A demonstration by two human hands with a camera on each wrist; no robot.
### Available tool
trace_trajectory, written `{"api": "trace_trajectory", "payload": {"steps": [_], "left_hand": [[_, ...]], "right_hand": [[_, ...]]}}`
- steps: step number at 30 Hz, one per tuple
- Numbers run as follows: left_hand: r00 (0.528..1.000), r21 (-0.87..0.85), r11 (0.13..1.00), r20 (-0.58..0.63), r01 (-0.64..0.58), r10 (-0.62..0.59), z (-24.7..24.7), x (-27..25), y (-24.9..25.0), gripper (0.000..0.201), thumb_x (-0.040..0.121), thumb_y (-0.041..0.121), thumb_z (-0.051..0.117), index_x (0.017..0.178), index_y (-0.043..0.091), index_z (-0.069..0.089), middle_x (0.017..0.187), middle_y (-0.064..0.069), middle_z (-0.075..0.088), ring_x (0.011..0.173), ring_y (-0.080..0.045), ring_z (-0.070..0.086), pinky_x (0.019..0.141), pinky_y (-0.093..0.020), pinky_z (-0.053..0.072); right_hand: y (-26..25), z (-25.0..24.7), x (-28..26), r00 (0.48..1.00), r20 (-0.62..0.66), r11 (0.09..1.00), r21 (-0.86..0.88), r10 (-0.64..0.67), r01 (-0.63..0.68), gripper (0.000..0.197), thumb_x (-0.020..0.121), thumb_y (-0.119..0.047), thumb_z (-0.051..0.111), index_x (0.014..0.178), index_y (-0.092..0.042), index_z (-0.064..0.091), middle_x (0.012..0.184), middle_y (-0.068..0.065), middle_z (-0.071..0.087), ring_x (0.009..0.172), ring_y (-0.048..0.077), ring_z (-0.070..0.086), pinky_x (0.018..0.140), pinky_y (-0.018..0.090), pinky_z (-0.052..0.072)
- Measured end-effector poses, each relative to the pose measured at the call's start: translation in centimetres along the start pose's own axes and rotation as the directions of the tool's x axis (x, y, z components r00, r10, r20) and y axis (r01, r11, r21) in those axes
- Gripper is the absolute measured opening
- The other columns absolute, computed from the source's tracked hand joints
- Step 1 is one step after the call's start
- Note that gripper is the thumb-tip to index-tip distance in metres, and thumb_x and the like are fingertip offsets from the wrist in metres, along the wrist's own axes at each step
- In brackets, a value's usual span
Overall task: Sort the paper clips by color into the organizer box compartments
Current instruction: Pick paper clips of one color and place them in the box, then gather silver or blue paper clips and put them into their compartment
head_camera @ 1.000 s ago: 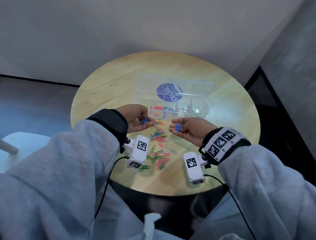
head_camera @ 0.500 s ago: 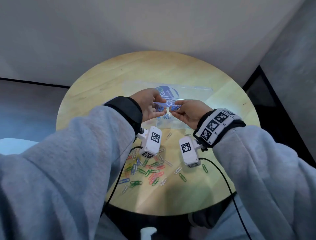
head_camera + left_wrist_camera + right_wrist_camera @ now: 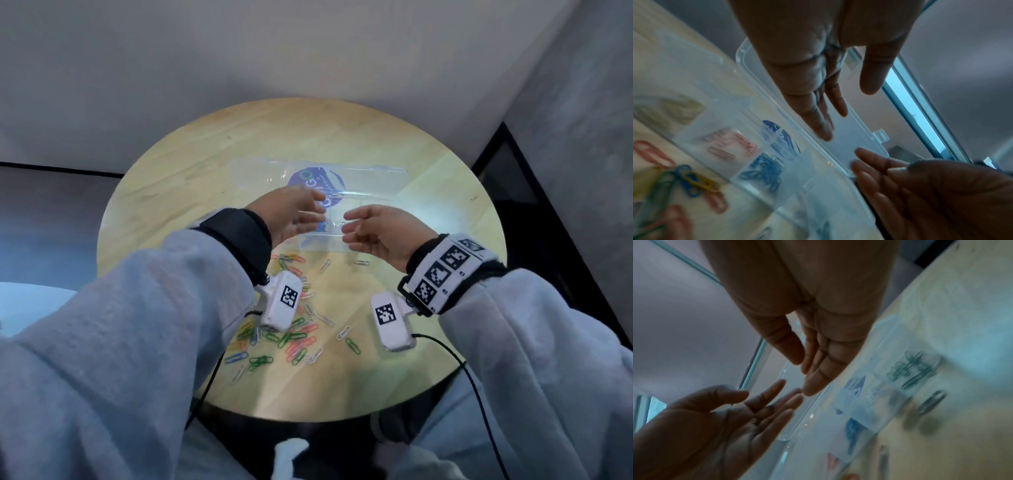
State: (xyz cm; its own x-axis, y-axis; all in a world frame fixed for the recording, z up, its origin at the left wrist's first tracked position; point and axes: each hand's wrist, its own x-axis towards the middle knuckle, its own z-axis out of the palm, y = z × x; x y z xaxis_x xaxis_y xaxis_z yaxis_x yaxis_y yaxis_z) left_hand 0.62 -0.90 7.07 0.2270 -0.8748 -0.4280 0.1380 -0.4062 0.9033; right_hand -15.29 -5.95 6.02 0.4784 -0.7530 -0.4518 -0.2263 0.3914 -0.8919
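Observation:
The clear organizer box [image 3: 363, 202] lies on the round table with its lid [image 3: 380, 181] folded open behind it. My left hand [image 3: 298, 214] and right hand [image 3: 363, 228] hover just above the box, palms facing each other, fingers straight and empty. In the left wrist view my left hand [image 3: 824, 113] stretches over the lid, and blue clips [image 3: 764, 172] fill one compartment beside pink clips [image 3: 731, 146]. The right wrist view has my right hand [image 3: 813, 369] over the box rim and green clips [image 3: 910, 369] in another compartment. Several loose colored clips [image 3: 291, 335] lie nearer me.
The wooden table [image 3: 438, 212] stands in a corner, with a pale wall behind and a grey wall to the right. White wrist cameras [image 3: 282, 301] hang over the loose pile. A few stray silver clips [image 3: 361, 262] lie near the box front.
Both hands carried pinches of blue clips from the pile up to the box. Their fingers have since spread and no clips show in them now.

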Motion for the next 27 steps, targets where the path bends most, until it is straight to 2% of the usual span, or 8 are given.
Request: {"api": "trace_trajectory", "payload": {"steps": [2, 3, 6, 7, 9, 14, 21, 27], "left_hand": [[0.998, 0.299, 0.953, 0.057, -0.056, 0.041, 0.0, -1.2, -1.1, 0.022, 0.091, 0.001, 0.043, 0.086, 0.018, 0.056, 0.085, -0.006, 0.059, 0.075, -0.018, 0.06, 0.072, -0.025, 0.052], [0.993, 0.509, 0.854, 0.101, -0.103, 0.059, 0.0, -1.9, -1.8, 0.02, 0.089, 0.003, 0.046, 0.089, 0.02, 0.058, 0.085, -0.004, 0.06, 0.075, -0.018, 0.059, 0.073, -0.028, 0.051], [0.971, 0.898, 0.379, 0.237, -0.226, 0.018, 0.5, -3.4, -4.4, 0.026, 0.085, 0.013, 0.05, 0.104, 0.027, 0.062, 0.086, 0.008, 0.057, 0.081, -0.013, 0.054, 0.073, -0.024, 0.043], [0.966, 0.931, 0.272, 0.258, -0.244, -0.019, 0.8, -3.8, -5.3, 0.028, 0.086, 0.014, 0.05, 0.107, 0.028, 0.063, 0.09, 0.008, 0.057, 0.084, -0.013, 0.054, 0.074, -0.023, 0.042], [0.956, 0.95, 0.137, 0.29, -0.28, -0.055, 1.5, -4.2, -6.7, 0.029, 0.088, 0.017, 0.05, 0.113, 0.027, 0.062, 0.105, 0.004, 0.059, 0.096, -0.016, 0.056, 0.08, -0.026, 0.043], [0.942, 0.943, 0.011, 0.334, -0.333, -0.025, 2.2, -3.9, -8.4, 0.028, 0.092, 0.026, 0.053, 0.12, 0.028, 0.06, 0.12, 0.001, 0.055, 0.113, -0.02, 0.051, 0.089, -0.031, 0.042], [0.944, 0.942, -0.046, 0.331, -0.331, -0.017, 2.7, -3.6, -9.2, 0.017, 0.087, 0.032, 0.06, 0.103, 0.029, 0.066, 0.112, 0.001, 0.057, 0.108, -0.021, 0.051, 0.085, -0.031, 0.041], [0.953, 0.951, -0.061, 0.3, -0.302, -0.04, 3.0, -3.2, -9.2, 0.014, 0.087, 0.031, 0.06, 0.098, 0.024, 0.067, 0.11, 0.001, 0.061, 0.104, -0.022, 0.056, 0.084, -0.03, 0.045]], "right_hand": [[1.0, -0.4, -1.1, 1.0, 0.024, 0.965, -0.262, -0.019, 0.025, 0.023, 0.089, 0.007, 0.045, 0.085, -0.012, 0.056, 0.076, 0.005, 0.057, 0.064, 0.015, 0.056, 0.056, 0.021, 0.05], [1.6, -0.3, -1.7, 0.998, 0.05, 0.895, -0.444, -0.03, 0.05, 0.02, 0.088, 0.004, 0.048, 0.085, -0.014, 0.057, 0.074, 0.003, 0.056, 0.064, 0.015, 0.055, 0.058, 0.022, 0.048], [3.6, 0.4, -3.0, 0.981, 0.193, 0.461, -0.871, -0.002, 0.172, 0.015, 0.086, -0.011, 0.055, 0.094, -0.019, 0.063, 0.074, -0.007, 0.052, 0.077, 0.014, 0.053, 0.067, 0.023, 0.042], [4.3, 0.8, -3.4, 0.973, 0.231, 0.32, -0.924, 0.029, 0.21, 0.018, 0.086, -0.013, 0.055, 0.099, -0.019, 0.065, 0.075, -0.009, 0.049, 0.08, 0.014, 0.05, 0.07, 0.023, 0.039], [5.8, 1.3, -4.0, 0.965, 0.247, 0.183, -0.956, 0.089, 0.228, 0.023, 0.085, -0.014, 0.055, 0.105, -0.019, 0.064, 0.081, -0.009, 0.051, 0.085, 0.014, 0.048, 0.074, 0.023, 0.037], [7.9, 1.5, -4.4, 0.963, 0.247, 0.115, -0.965, 0.104, 0.235, 0.026, 0.086, -0.024, 0.059, 0.112, -0.022, 0.06, 0.116, 0.003, 0.055, 0.104, 0.022, 0.056, 0.089, 0.033, 0.047], [8.7, 1.6, -3.7, 0.965, 0.258, 0.11, -0.961, 0.033, 0.253, 0.012, 0.087, -0.02, 0.06, 0.096, -0.019, 0.066, 0.098, 0.002, 0.053, 0.098, 0.025, 0.058, 0.084, 0.033, 0.047], [8.8, 1.8, -3.3, 0.964, 0.263, 0.087, -0.962, 0.035, 0.26, 0.016, 0.089, -0.015, 0.051, 0.093, -0.014, 0.066, 0.091, 0.002, 0.048, 0.085, 0.024, 0.051, 0.081, 0.034, 0.047]]}}
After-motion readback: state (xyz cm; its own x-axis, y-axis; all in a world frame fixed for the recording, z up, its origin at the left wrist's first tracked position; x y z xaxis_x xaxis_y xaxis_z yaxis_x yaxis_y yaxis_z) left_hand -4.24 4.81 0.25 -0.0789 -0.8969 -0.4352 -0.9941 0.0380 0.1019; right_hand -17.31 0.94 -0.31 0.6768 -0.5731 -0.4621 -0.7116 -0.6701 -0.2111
